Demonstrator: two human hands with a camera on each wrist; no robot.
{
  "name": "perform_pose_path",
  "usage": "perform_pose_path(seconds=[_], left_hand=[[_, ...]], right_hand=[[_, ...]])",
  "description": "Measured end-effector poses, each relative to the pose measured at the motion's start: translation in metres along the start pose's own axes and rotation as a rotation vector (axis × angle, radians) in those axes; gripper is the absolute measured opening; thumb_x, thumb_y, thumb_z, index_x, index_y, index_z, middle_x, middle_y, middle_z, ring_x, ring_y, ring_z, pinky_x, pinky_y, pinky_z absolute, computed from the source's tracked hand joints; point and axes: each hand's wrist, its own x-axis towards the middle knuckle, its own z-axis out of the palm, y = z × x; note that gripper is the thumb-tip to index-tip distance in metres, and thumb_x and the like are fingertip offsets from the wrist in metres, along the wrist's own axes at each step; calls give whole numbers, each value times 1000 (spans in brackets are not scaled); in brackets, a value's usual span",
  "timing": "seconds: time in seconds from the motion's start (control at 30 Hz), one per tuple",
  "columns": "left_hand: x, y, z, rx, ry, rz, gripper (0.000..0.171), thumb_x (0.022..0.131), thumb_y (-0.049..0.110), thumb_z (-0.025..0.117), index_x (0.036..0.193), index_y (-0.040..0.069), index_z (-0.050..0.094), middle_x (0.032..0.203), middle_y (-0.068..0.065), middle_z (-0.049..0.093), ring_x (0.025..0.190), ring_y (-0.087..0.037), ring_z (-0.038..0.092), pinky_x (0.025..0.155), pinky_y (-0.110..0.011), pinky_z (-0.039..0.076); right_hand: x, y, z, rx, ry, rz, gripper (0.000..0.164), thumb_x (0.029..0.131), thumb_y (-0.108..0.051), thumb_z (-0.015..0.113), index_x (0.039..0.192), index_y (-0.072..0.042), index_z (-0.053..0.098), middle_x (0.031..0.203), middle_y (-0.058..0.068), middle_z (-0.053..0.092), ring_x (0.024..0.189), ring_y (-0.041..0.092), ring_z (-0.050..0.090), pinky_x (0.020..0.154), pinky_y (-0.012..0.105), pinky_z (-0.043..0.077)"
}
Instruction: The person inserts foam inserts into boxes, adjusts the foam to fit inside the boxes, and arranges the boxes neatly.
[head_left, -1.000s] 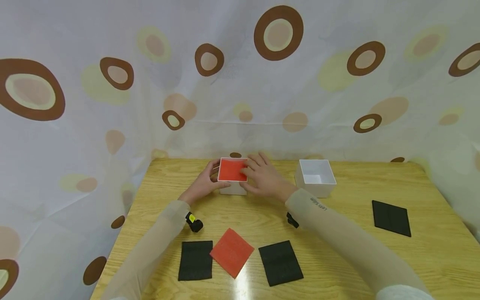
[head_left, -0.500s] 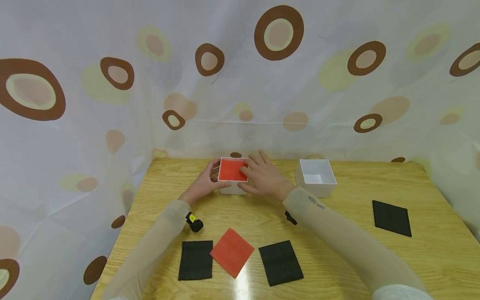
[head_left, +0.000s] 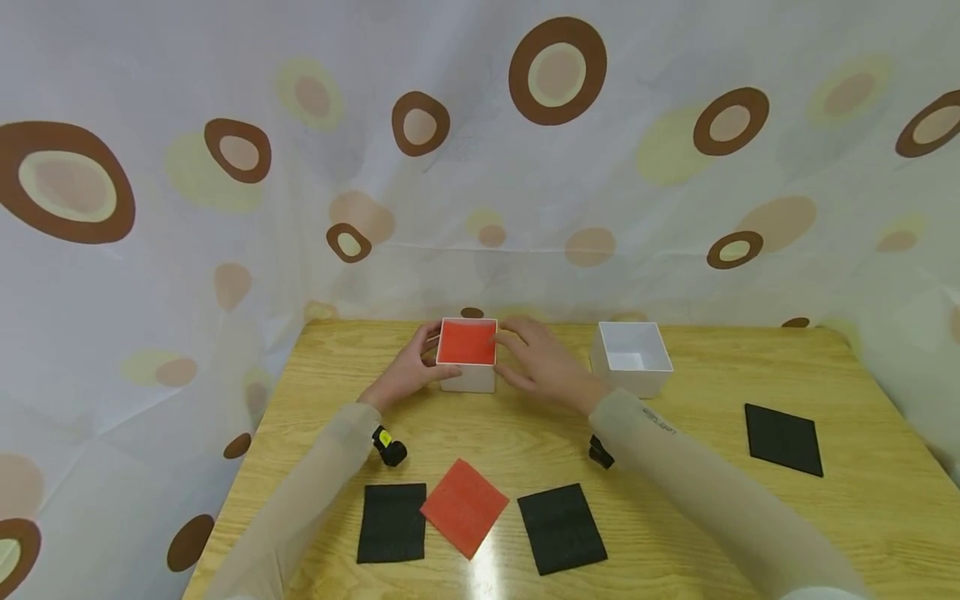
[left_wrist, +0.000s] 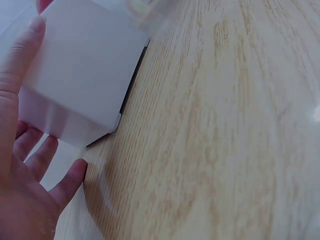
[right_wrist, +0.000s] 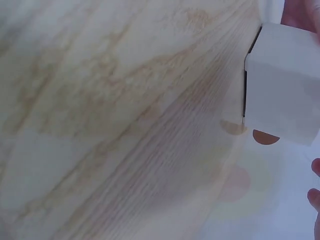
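Note:
A white box (head_left: 468,379) with an open top stands at the back of the table, a red square cloth (head_left: 461,340) lying inside it. My left hand (head_left: 408,362) holds this box at its left side, thumb on the near wall and fingers round the side; the left wrist view shows the thumb (left_wrist: 22,55) on the white wall. At the box's right edge, my right hand (head_left: 543,362) has loosely bent fingers and grips nothing. In the right wrist view its fingertips (right_wrist: 315,197) are apart from the box wall (right_wrist: 285,95).
A second white box (head_left: 637,379) stands to the right with a bare inside. Two black squares (head_left: 392,523) (head_left: 562,529) lie in front with a red square (head_left: 465,508) between them. Another black square (head_left: 783,439) lies far right. A patterned curtain (head_left: 540,208) hangs behind the table.
My right hand has drawn back to the right, its fingers leaving the red cloth for the box's right edge. The left hand and the box stay in place.

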Motion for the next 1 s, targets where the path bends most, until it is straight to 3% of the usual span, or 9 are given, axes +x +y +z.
perform_pose_path(seconds=[0.1, 0.23, 0.5, 0.73, 1.0], left_hand=[[1, 0, 0, -3, 1, 2, 92, 93, 19, 81, 164, 15, 23, 166, -7, 32, 151, -31, 36, 117, -52, 40], [0, 5, -1, -3, -4, -6, 92, 93, 19, 81, 164, 15, 22, 167, -8, 30, 153, -32, 34, 118, -52, 38], [2, 3, -2, 10, -10, -12, 92, 93, 22, 81, 164, 17, 23, 167, -7, 32, 152, -31, 35, 117, -52, 39], [2, 2, -1, 8, -1, -7, 91, 93, 22, 82, 163, 17, 24, 165, -6, 34, 150, -30, 38, 117, -50, 41], [0, 2, -1, 14, -6, -16, 91, 92, 24, 82, 163, 18, 25, 165, -5, 35, 150, -30, 39, 116, -50, 41]], right_hand=[[-9, -1, -6, 63, 25, 17, 46, 102, -30, 65, 137, -1, 60, 140, 22, 56, 132, 40, 52, 116, 54, 39], [-20, -8, -15, 77, -22, 25, 48, 102, -33, 64, 138, -2, 61, 140, 20, 59, 130, 38, 55, 113, 53, 43], [-45, -23, -21, 131, -61, 6, 44, 103, -34, 65, 137, -6, 63, 134, 12, 63, 126, 32, 58, 109, 51, 46], [-65, -38, -24, 157, -45, -24, 45, 105, -40, 62, 135, -6, 64, 129, 7, 64, 121, 27, 60, 105, 49, 49], [-89, -63, -23, 229, -101, 46, 55, 101, -45, 68, 137, -4, 63, 130, 6, 65, 120, 26, 62, 102, 47, 52]])
